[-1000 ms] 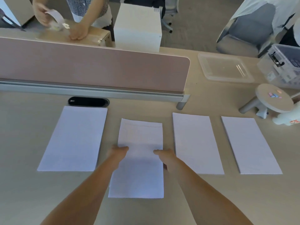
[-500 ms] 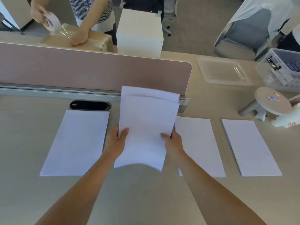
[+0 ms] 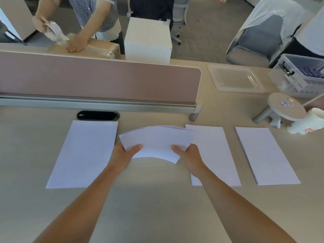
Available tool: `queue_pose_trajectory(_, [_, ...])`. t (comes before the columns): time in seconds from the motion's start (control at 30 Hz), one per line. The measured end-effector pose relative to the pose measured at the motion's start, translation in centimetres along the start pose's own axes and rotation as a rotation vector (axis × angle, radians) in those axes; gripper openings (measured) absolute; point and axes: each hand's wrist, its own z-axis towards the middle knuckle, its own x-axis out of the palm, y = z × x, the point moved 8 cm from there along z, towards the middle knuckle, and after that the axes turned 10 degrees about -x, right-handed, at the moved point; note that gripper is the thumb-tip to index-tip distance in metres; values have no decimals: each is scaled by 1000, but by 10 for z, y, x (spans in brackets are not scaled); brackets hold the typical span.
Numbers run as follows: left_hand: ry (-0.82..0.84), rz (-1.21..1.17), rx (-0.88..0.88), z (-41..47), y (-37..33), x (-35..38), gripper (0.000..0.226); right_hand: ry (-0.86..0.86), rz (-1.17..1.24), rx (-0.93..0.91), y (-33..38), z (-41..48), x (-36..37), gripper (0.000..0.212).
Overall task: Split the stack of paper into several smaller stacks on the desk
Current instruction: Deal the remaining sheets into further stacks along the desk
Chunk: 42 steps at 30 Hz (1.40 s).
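Three stacks [image 3: 82, 153] lie flat on the surface [image 3: 157, 199]; your left hand [image 3: 122, 155] and right hand [image 3: 190, 156] now grip the middle stack [image 3: 156, 141], lifted off it and bowed, so it likely needs dividing or resetting.

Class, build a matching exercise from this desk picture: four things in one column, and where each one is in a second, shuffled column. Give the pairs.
Things
1. held sheets
2. clear lid
3. black cable port
4. pink divider

Places
A. far right of the desk, beside a storage bin
B. standing upright across the desk
C. lifted between both hands
D. just behind the leftmost paper stack

Pairs: 1-C, 2-A, 3-D, 4-B
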Motion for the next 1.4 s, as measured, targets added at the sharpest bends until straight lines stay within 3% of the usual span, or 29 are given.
queue_pose_trajectory(0.2, [5,81,33,-17,-21,6,10,3,-29,-69,26,-8,-2,9])
queue_pose_trajectory(0.3, [53,94,114,-26,-44,20,16,-13,-30,-100,42,-13,-20,7])
queue_pose_trajectory(0.43, [137,49,137,-34,-68,66,7,-87,-16,-145,67,-28,-68,7])
queue_pose_trajectory(0.57, [222,31,208,-52,-99,126,11,-186,10,-171,83,-50,-136,7])
queue_pose_trajectory(0.73, [305,75,254,-94,-125,215,1,-304,13,-169,79,-86,-237,12])
queue_pose_trajectory(0.87, [348,27,263,-145,-134,294,14,-356,61,-165,64,-118,-322,23])
queue_pose_trajectory(1.23, [463,27,224,-264,-144,504,10,-554,134,-202,32,-211,-544,22])
queue_pose_trajectory(1.4, [520,35,145,-275,-153,556,14,-564,118,-46,13,-224,-598,33])
